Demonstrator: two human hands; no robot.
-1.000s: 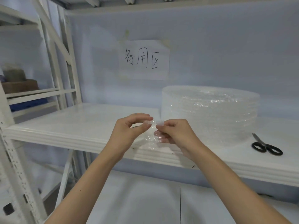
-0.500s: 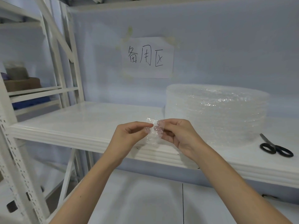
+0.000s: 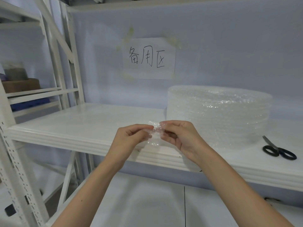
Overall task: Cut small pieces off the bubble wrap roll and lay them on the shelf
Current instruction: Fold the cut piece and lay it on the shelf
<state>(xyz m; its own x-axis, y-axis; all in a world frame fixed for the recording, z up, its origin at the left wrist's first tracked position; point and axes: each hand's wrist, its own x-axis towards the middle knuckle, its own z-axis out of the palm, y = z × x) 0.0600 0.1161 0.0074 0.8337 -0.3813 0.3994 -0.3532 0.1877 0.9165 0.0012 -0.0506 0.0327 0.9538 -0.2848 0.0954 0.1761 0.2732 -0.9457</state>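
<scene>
At centre frame, the left hand (image 3: 131,136) and right hand (image 3: 182,136) pinch a small bubble wrap piece (image 3: 155,133) above the shelf (image 3: 82,128); scissors (image 3: 278,149) lie lower right.

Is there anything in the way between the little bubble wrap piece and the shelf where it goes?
Nothing visible. Both hands, left hand and right hand, pinch the bubble wrap piece just above the shelf; the roll and scissors sit off to the right.
</scene>
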